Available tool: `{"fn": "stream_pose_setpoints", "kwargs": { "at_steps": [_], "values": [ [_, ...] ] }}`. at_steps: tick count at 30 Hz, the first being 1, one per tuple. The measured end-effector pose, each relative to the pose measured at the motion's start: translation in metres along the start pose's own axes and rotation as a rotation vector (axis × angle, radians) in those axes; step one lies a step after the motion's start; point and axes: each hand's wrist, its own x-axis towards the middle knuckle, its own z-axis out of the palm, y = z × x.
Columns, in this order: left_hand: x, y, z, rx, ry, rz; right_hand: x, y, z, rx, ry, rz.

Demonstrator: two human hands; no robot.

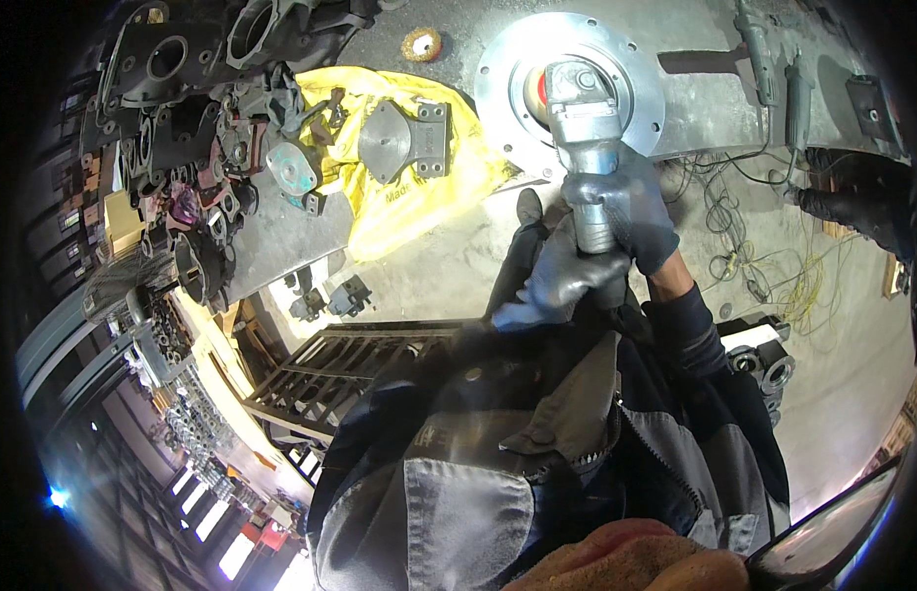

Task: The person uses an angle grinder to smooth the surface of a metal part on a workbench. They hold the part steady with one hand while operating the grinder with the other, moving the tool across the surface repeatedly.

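Observation:
Both my gloved hands are wrapped round a silver angle grinder (589,126). My right hand (638,209) grips its body near the head, while my left hand (562,276) closes on the rear part, lower down. The grinder's head lies over the centre of a round, shiny metal flange (493,84) with bolt holes round its rim. A bit of red and a pale rim show beside the head at the flange's bore; the head hides most of the disc, and I cannot tell whether it touches the metal.
Left of the flange, a yellow sack (380,217) lies under a grey metal bracket (388,143). A brush-like wheel (421,43) sits behind. Two more power tools (798,103) rest at right, with tangled cables (739,246) on the floor. Dark castings (168,59) crowd the left; a metal rack (350,369) stands nearer.

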Motion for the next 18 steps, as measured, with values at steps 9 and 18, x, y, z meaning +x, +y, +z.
{"fn": "stream_pose_setpoints", "kwargs": {
  "at_steps": [9,18],
  "values": [
    [0.006,-0.032,-0.022,-0.283,-0.074,0.078,0.008,0.008,0.016,-0.058,0.050,-0.029],
    [-0.009,-0.015,-0.025,-0.216,-0.024,-0.051,0.007,0.013,0.028,-0.175,0.152,-0.083]
  ]
}}
